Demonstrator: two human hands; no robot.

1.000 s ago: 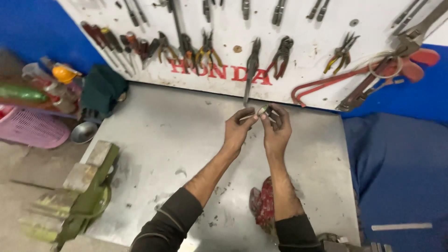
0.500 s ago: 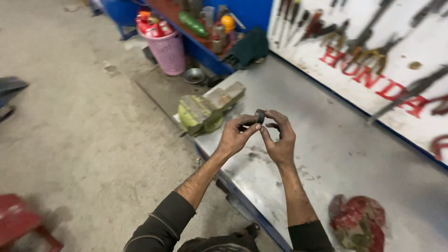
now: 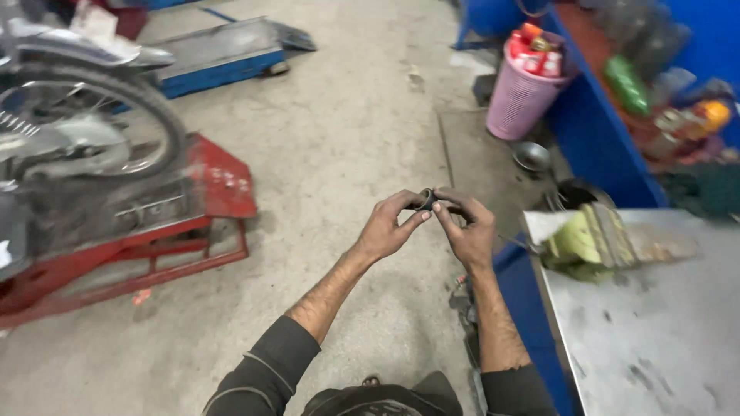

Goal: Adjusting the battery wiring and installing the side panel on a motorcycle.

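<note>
My left hand (image 3: pixel 389 227) and my right hand (image 3: pixel 466 231) meet in front of me, above the concrete floor. Between their fingertips they pinch a small dark ring-shaped metal part (image 3: pixel 426 199). Both hands grip it, the left from the left side and the right from the right. Dark sleeves cover my forearms up to the elbow.
A metal workbench (image 3: pixel 655 323) with a green vise (image 3: pixel 590 239) stands at the right. A pink basket (image 3: pixel 520 96) and a blue shelf with bottles (image 3: pixel 617 115) are behind it. A motorcycle wheel (image 3: pixel 92 131) sits on a red lift stand (image 3: pixel 177 231) at the left.
My view has swung left, away from the tool board and bench toward the floor and the motorcycle. Both hands have stayed together on the small part.
</note>
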